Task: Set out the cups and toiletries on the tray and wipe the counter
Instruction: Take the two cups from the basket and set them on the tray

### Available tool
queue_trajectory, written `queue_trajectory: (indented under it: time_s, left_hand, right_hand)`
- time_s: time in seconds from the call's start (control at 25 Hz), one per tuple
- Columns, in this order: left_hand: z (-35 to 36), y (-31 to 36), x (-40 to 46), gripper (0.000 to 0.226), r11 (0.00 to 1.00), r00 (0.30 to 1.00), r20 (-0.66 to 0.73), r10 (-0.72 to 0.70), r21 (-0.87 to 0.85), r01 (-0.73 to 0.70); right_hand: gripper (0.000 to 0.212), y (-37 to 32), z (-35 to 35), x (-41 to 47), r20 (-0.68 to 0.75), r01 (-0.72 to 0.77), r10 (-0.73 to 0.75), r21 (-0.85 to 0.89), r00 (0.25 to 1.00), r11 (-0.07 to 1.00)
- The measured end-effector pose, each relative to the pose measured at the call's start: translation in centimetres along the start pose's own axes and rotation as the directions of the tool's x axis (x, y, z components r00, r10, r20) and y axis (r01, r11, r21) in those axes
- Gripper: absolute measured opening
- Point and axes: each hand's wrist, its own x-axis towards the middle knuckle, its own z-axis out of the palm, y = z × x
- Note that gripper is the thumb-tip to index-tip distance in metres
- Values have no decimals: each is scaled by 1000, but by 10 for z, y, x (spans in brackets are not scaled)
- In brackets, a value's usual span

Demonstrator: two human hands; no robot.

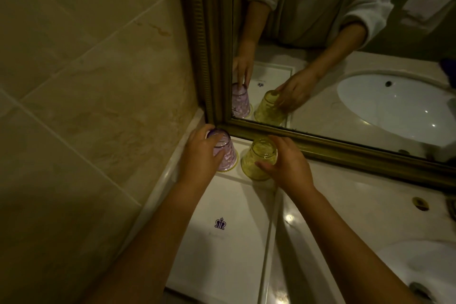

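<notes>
White tray (222, 254) with a crest lies nearest me. At its far end, my left hand (199, 155) grips the inverted purple cup (225, 153); my right hand (288, 165) grips the inverted yellow cup (259, 158). Mirror (370, 57) stands behind.

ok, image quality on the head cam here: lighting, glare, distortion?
Head view: dim, yellow-green cast; wide-angle bends the mirror frame and tile lines; specular glare spots on the counter and the sink; purple cup and yellow cup slightly soft.
</notes>
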Motion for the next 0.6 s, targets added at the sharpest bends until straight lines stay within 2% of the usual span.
queue_trajectory:
  time_s: [0.12,0.2,0.4,0.6]
  left_hand:
    - [0,-1,-2,37,998,998,-4,60,19,-60]
    - [0,-1,-3,35,997,997,-14,79,22,-79]
    - [4,-3,-8,41,993,995,8,102,51,-102]
    - [4,-10,-22,67,979,966,239,95,152,-134]
  right_hand:
    - [56,-3,-1,-5,-42,178,-189,-192,981,965]
    - [50,-4,0,-8,-61,234,-260,-271,964,934]
    - [47,-6,-1,-11,-21,230,-250,-322,968,918]
    - [51,-11,-9,-14,94,251,-233,-394,968,884]
